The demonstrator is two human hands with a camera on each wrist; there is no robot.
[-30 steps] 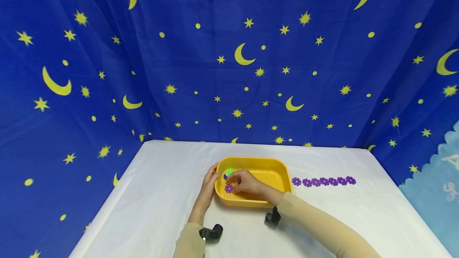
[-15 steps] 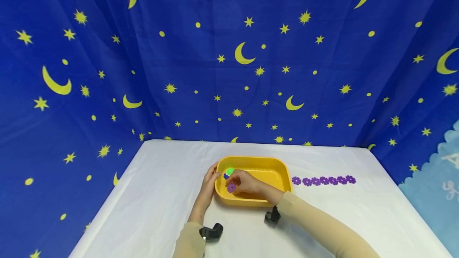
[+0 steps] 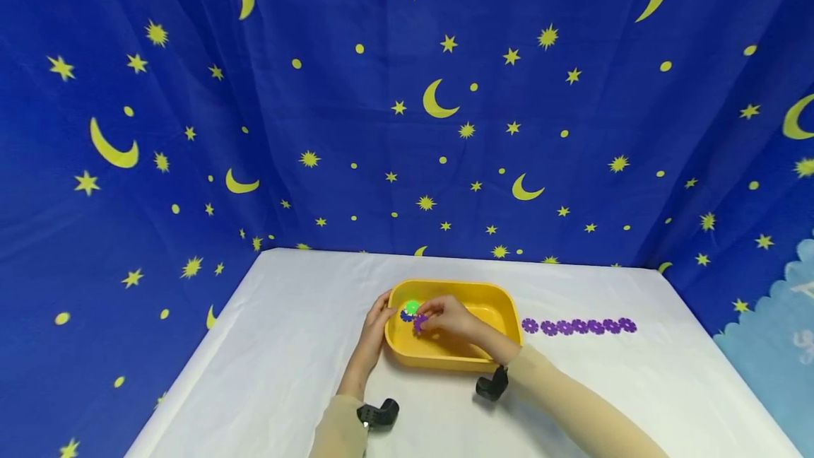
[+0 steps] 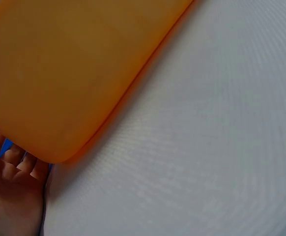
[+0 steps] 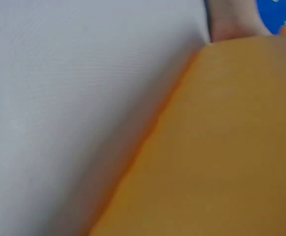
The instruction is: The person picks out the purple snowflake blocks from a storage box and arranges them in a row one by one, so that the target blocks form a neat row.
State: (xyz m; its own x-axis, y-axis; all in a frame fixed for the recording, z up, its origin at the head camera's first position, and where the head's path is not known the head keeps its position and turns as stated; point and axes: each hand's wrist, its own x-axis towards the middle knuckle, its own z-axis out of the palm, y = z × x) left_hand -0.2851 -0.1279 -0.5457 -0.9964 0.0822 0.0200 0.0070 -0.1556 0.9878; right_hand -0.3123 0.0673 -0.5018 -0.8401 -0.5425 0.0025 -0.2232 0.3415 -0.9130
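Observation:
In the head view a yellow plastic tub (image 3: pixel 439 362) stands on the white table. My left hand (image 3: pixel 374 331) grips its left end, the thumb over the rim and the fingers along the outer wall. Inside the tub, my right hand (image 3: pixel 450 318) pinches a purple flower-shaped disc (image 3: pixel 418 326), which is tilted. Beside it lie a green disc (image 3: pixel 413 307) and a blue flower disc (image 3: pixel 405 316). The left wrist view shows the tub's outer wall (image 4: pixel 74 83) and my left hand's fingers (image 4: pixel 27 164) against it. The tub hides my right hand in the right wrist view.
To the right of the tub, a row of several purple flower discs (image 3: pixel 579 326) lies on the white tablecloth (image 3: pixel 273 359); the leftmost stands slightly apart. A blue curtain (image 3: pixel 356 119) with yellow moons and stars surrounds the table's back and sides.
The right hand has lifted the purple disc slightly and moved it a little away from the tub's near side, tilting it. The left hand stays on the tub. The head view has shifted slightly.

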